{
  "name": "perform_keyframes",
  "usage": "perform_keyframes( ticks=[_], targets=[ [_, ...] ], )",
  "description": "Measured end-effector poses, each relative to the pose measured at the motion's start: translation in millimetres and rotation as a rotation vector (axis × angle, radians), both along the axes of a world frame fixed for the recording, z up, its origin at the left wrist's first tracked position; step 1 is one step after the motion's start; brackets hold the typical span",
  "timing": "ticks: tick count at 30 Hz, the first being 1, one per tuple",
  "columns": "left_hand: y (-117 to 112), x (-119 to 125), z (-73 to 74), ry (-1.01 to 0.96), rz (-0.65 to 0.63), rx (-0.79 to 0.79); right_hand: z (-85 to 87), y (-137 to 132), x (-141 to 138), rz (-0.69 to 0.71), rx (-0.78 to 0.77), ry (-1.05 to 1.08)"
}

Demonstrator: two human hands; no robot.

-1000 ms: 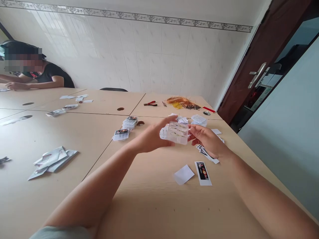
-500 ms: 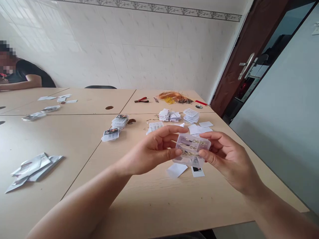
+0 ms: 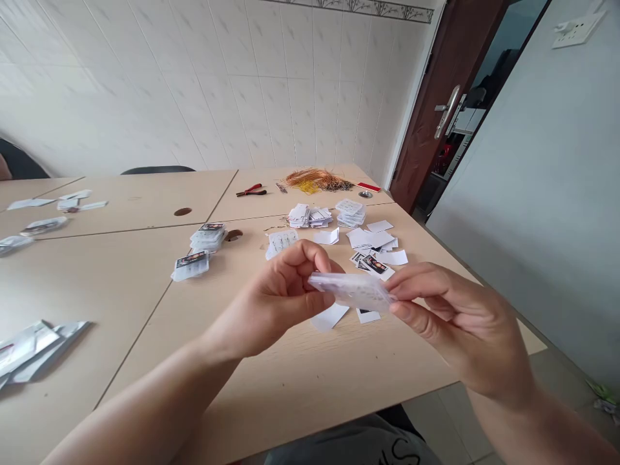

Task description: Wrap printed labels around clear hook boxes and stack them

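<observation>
A small clear plastic compartment box (image 3: 356, 290) is held above the table, tilted so that it shows nearly edge-on. My left hand (image 3: 293, 290) pinches its left end between thumb and fingers. At the right end, my right hand (image 3: 445, 316) grips a corner the same way. The contents are blurred from this angle. Below the box lie a white slip of paper (image 3: 330, 318) and a card with a dark print (image 3: 368, 316). Behind it, another clear box with small metal pieces (image 3: 282, 242) rests on the table, near a folded white paper (image 3: 326, 236).
Stacked clear boxes (image 3: 208, 237) stand to the left, another stack (image 3: 351, 212) at back right. White slips (image 3: 371, 239) and printed cards (image 3: 378, 265) lie nearby. Farther back are pliers (image 3: 252, 190) and an orange wire bundle (image 3: 320, 178). Silvery packets (image 3: 43, 349) lie at left.
Both hands have tipped the box from its broad face to nearly edge-on. My view has swung right and down, uncovering printed cards behind the box.
</observation>
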State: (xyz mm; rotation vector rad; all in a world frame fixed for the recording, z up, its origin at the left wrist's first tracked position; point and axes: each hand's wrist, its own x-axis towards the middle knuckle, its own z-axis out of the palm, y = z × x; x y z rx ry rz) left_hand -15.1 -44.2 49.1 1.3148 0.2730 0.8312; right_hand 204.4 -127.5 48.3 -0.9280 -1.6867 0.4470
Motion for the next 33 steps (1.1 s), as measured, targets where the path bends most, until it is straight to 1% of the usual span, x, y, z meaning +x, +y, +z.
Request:
perform_keyframes(
  ticks=[4, 6, 10, 13, 15, 17, 19, 21, 22, 23, 24, 26, 28, 30, 31, 33],
  targets=[
    [-6, -1, 4.4, 0.056, 0.006, 0.105, 0.3, -3, 1, -0.042, 0.187, -0.122],
    [-9, -1, 5.8, 0.080, 0.022, 0.172, -0.1, -5, 1, -0.063, 0.242, -0.174],
    [-12, -5, 5.1, 0.159, 0.077, 0.318, -0.4, -10, 1, -0.114, 0.273, -0.242],
    [-15, -7, 5.0, 0.260, 0.092, 0.446, 0.9, -12, 0, -0.130, 0.333, -0.291],
    [-17, -7, 6.7, 0.334, 0.066, 0.554, 1.8, -13, -2, -0.127, 0.350, -0.312],
    [-19, -6, 9.1, 0.395, 0.010, 0.656, 1.6, -14, -5, -0.117, 0.342, -0.318],
    [-19, -5, 10.5, 0.427, -0.043, 0.720, -1.2, -13, -5, -0.119, 0.327, -0.305],
    [-16, -5, 9.9, 0.440, -0.048, 0.744, -7.8, -9, -1, -0.197, 0.301, -0.246],
    [-14, -6, 8.8, 0.435, -0.022, 0.738, -12.7, -6, 4, -0.257, 0.271, -0.207],
    [-12, -6, 7.6, 0.425, 0.016, 0.710, -18.6, -3, 9, -0.356, 0.213, -0.163],
    [-9, -7, 6.5, 0.397, 0.061, 0.657, -25.4, 1, 15, -0.422, 0.130, -0.155],
    [-2, -8, 5.8, 0.314, 0.156, 0.477, -41.0, 10, 26, -0.481, -0.033, -0.186],
    [3, -9, 7.9, 0.238, 0.263, 0.267, -57.7, 17, 33, -0.464, -0.236, -0.294],
    [7, -9, 11.7, 0.198, 0.383, 0.128, -72.9, 23, 33, -0.428, -0.404, -0.404],
    [8, -8, 13.3, 0.193, 0.431, 0.093, -78.9, 25, 31, -0.412, -0.465, -0.451],
    [9, -8, 14.7, 0.193, 0.472, 0.083, -86.8, 31, 23, -0.375, -0.549, -0.530]
  ],
)
